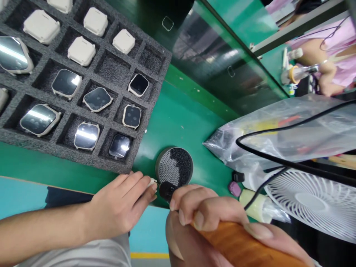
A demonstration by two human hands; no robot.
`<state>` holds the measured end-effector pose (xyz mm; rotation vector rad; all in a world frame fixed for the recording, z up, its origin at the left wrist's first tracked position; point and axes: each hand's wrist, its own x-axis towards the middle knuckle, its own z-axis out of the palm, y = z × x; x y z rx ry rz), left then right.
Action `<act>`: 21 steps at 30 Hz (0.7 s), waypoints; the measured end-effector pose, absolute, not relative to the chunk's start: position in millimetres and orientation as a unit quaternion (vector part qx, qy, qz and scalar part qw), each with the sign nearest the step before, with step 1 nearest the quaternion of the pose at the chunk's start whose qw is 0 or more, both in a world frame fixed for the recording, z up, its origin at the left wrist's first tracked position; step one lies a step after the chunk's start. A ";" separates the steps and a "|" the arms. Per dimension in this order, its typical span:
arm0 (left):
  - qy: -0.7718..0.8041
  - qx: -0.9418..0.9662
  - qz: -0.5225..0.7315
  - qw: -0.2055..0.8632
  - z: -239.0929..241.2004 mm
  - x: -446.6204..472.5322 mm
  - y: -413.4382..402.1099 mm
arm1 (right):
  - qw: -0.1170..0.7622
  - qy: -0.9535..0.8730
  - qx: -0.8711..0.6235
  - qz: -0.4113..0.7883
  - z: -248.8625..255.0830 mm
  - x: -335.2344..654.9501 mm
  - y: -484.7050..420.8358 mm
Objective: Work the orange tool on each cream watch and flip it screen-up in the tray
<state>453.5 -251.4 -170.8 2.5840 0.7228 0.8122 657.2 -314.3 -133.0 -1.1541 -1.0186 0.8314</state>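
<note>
My right hand (pixel 205 211) is wrapped around an electric screwdriver with an orange grip (pixel 230 241) and a black nose. Its thin tip points left at a small off-white watch case (pixel 152 182). Pinched in my left hand (pixel 122 202), that case is mostly covered by my fingers. Just beyond the tip stands a round dish (pixel 158 163) with a perforated surface, partly covered by small black pieces, perhaps screws. To the upper left, a grey foam tray (pixel 91 163) holds several watches (pixel 97 99), some screen up, others showing plain off-white backs.
A clear plastic bag (pixel 278 129) lies at right, crossed by a black cable (pixel 267 155). Below it is a white fan (pixel 308 202). A small purple object (pixel 234 188) rests near the fan. Across a glass-like panel (pixel 217 55), another person's arm (pixel 328 74) shows at upper right.
</note>
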 end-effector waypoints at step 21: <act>0.262 0.916 0.259 0.160 -170.8 449.4 -253.5 | 0.716 -0.401 -0.496 0.284 -95.1 629.4 -272.7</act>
